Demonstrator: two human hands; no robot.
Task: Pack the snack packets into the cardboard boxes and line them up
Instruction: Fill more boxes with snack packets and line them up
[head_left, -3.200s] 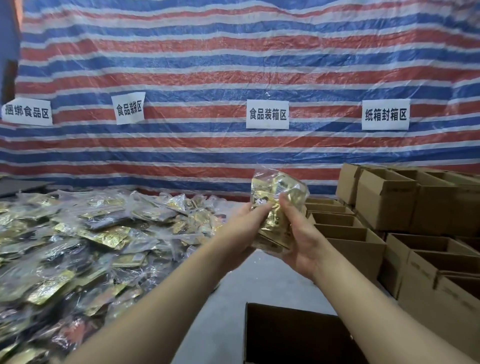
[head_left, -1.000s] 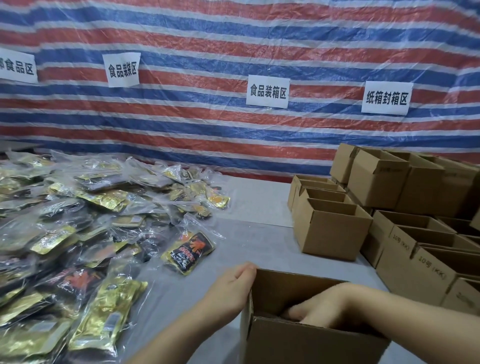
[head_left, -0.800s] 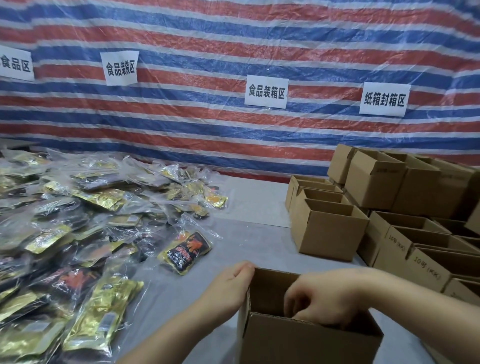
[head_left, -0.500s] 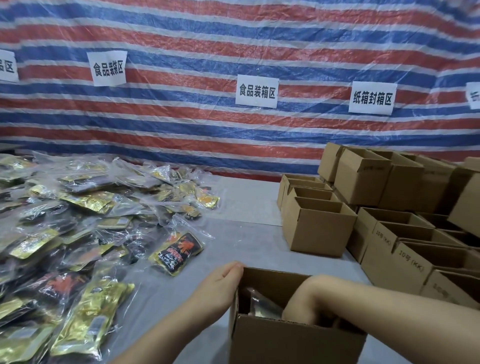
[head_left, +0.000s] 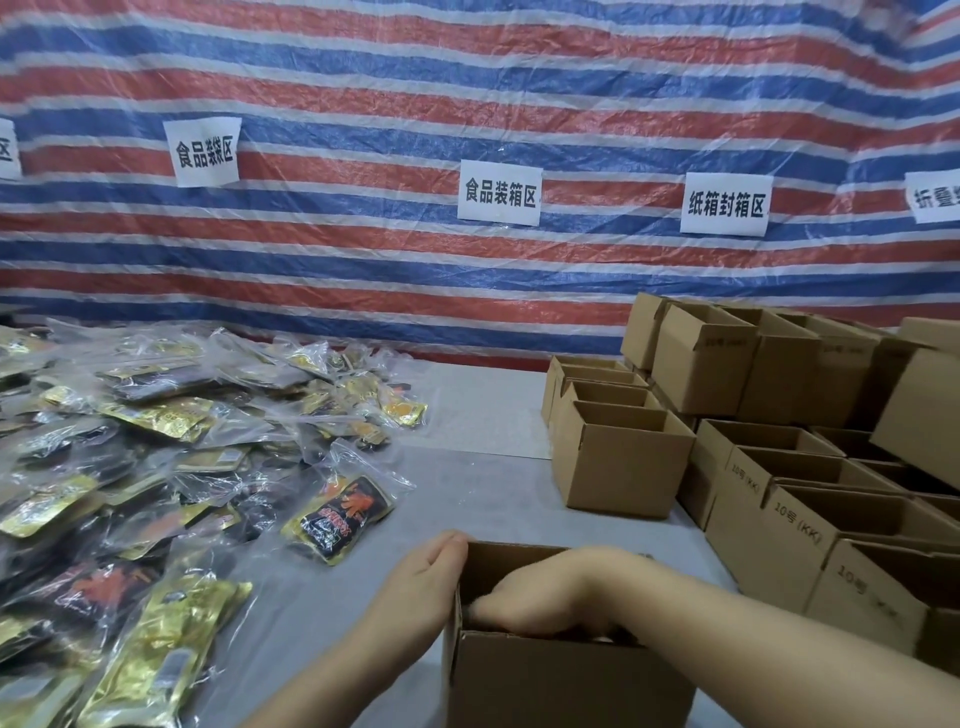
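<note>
An open cardboard box stands on the grey table at the near edge. My left hand lies flat against the box's left wall with its fingers straight. My right hand reaches down into the box from the right; its fingers are hidden inside, and so is whatever lies in the box. A big heap of snack packets in clear bags covers the table's left side. A black and red packet lies closest to the box, and a gold one sits at the near left.
A row of open boxes runs back from mid-table on the right. More open boxes are packed and stacked at the far right. A striped tarp with paper signs hangs behind. Bare grey table lies between heap and boxes.
Both hands held a gold packet in the air; it went into the near box. My right hand lifted briefly, then sank back inside, and my left hand stayed on the box's left wall.
</note>
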